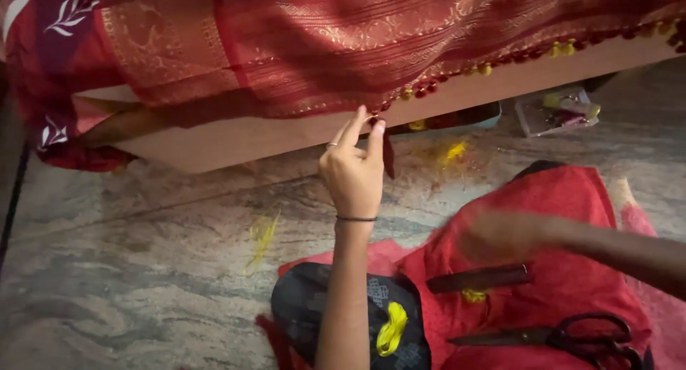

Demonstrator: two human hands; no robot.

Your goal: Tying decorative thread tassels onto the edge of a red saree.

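Left hand (352, 171) raised, fingertips (376, 127) pinched narrow on tasselled hem (457, 73) of red-and-gold sari (321, 41); dark red thread (388, 159) hangs just below pinch. Hem runs up and right from fingers, along board edge (250, 137). Right hand (504, 234) blurred, low and right of left fingers, over red cloth (564, 270) on lap; finger spread cannot be told. Below right hand: dark flat comb (480, 278), black scissors (572, 338). Yellow thread skein (391, 331) beside left forearm.
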